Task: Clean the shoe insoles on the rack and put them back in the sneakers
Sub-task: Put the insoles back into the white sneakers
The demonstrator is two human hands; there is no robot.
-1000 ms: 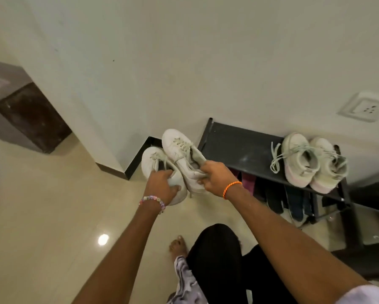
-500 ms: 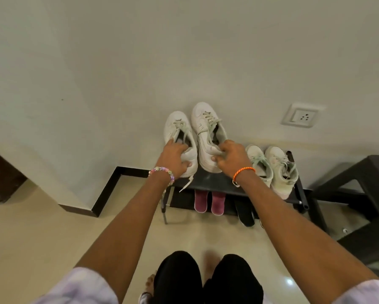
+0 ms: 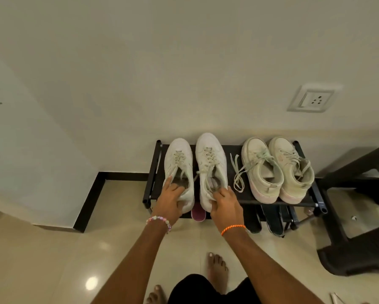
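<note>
Both hands gripped heels: my left hand (image 3: 170, 201) held the left white sneaker (image 3: 179, 172), my right hand (image 3: 224, 204) its mate (image 3: 210, 167); both sat toes-to-wall on the rack (image 3: 272, 199), presumably parked tidily; insoles I couldn't make out.

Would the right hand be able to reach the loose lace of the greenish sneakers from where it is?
Probably yes. The right hand grips the heel of a white sneaker, and the loose lace lies on the rack's top shelf just beside it, with nothing between them; it would have to let go first.

Both arms outstretched, left hand (image 3: 170, 201) and right hand (image 3: 225, 204) curled in grip.
</note>
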